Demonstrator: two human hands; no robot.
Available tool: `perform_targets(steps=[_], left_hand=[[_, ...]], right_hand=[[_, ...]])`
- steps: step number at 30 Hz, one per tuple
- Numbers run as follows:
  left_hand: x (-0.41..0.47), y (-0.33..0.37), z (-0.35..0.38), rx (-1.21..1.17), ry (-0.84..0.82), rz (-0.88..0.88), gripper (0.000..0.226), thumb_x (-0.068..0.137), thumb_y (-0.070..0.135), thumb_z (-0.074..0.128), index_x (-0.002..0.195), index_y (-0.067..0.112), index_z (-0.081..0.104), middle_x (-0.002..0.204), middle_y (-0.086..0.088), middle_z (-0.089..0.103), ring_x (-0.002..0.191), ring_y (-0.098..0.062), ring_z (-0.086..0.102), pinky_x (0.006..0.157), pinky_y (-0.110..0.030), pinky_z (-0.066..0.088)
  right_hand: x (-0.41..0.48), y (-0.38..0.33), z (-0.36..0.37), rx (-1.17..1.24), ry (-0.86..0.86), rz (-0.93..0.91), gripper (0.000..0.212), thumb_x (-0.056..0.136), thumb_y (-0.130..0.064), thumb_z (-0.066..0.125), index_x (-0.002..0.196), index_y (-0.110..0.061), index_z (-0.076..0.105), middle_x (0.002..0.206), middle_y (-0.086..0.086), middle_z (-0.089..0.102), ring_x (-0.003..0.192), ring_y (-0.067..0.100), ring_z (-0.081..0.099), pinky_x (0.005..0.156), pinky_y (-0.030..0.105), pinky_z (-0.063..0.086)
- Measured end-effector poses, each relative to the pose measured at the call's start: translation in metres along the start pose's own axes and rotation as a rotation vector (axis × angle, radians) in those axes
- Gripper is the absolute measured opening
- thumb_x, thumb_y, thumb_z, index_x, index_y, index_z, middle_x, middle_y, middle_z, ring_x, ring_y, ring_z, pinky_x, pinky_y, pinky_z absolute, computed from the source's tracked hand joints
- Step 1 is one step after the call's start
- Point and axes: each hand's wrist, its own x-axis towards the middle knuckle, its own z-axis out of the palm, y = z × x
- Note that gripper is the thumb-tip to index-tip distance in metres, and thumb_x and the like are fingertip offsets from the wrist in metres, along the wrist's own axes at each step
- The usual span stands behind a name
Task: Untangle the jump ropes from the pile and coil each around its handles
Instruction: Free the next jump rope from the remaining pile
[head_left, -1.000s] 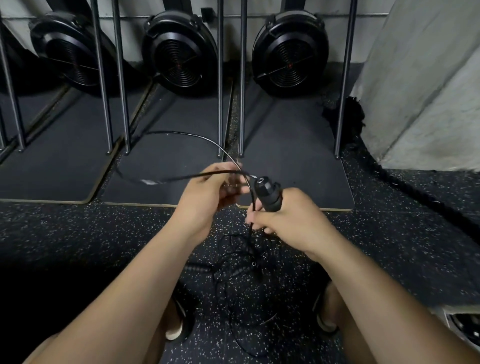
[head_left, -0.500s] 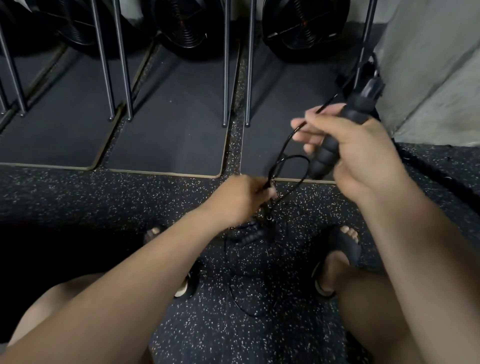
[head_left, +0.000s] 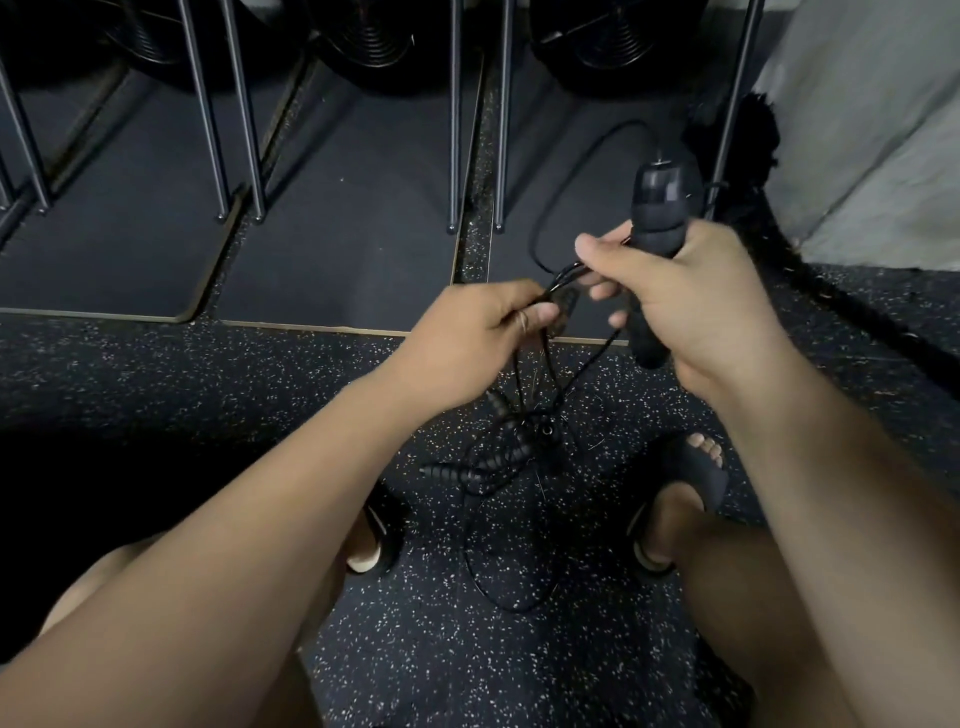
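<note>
The right hand (head_left: 701, 301) grips a handle (head_left: 655, 218) upright, above the pile (head_left: 498, 457) on the floor (head_left: 208, 389). The left hand (head_left: 467, 332) pinches the cord (head_left: 566, 273) just above the pile.

The scene is dimly, unevenly lit. The pale grey concrete wall (head_left: 857, 130) right of the black contoured jump-rope handle (head_left: 655, 218) is caught brightest; deep shadow (almost pure black) is seen low, far left of the handle. The forearms (head_left: 260, 545) below it are softened by blur, and the grey metal poles (head_left: 454, 130) behind it are splayed by wide-angle distortion.
</note>
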Motion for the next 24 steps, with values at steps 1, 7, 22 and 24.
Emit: perform_targets(steps=[1, 7, 22, 24], left_hand=[[0.0, -0.002, -0.003, 0.018, -0.018, -0.001, 0.025, 0.109, 0.036, 0.059, 0.089, 0.023, 0.067, 0.069, 0.002, 0.061, 0.061, -0.008, 0.05, 0.059, -0.027, 0.041], [-0.004, -0.006, -0.01, -0.115, -0.232, -0.112, 0.019, 0.102, 0.053, 0.064, 0.102, 0.039, 0.077, 0.084, 0.012, 0.071, 0.074, -0.002, 0.06, 0.072, -0.024, 0.045], [-0.006, -0.001, 0.005, -0.212, -0.125, -0.058, 0.028, 0.108, 0.034, 0.062, 0.093, 0.013, 0.074, 0.061, 0.021, 0.057, 0.054, 0.002, 0.045, 0.056, -0.013, 0.033], [-0.007, -0.004, 0.01, -0.125, -0.157, -0.077, 0.027, 0.107, 0.036, 0.064, 0.092, 0.016, 0.074, 0.064, 0.021, 0.062, 0.055, 0.003, 0.048, 0.055, -0.012, 0.034]], right_hand=[[0.002, 0.002, -0.002, -0.098, 0.057, -0.045, 0.019, 0.089, -0.037, 0.086, 0.087, -0.02, 0.076, 0.082, 0.0, 0.08, 0.074, 0.015, 0.074, 0.061, 0.037, 0.061], [0.0, 0.007, 0.0, -0.339, -0.036, -0.09, 0.022, 0.086, -0.044, 0.083, 0.086, -0.023, 0.078, 0.074, -0.008, 0.079, 0.07, 0.015, 0.075, 0.081, 0.055, 0.064], [-0.002, -0.014, -0.007, 0.148, -0.108, -0.134, 0.019, 0.097, -0.026, 0.08, 0.084, -0.013, 0.076, 0.071, 0.001, 0.074, 0.066, 0.015, 0.065, 0.062, 0.026, 0.05], [0.001, -0.018, -0.015, 0.32, -0.104, -0.099, 0.019, 0.098, -0.024, 0.077, 0.083, -0.012, 0.075, 0.071, 0.0, 0.07, 0.066, 0.014, 0.062, 0.062, 0.025, 0.047]])
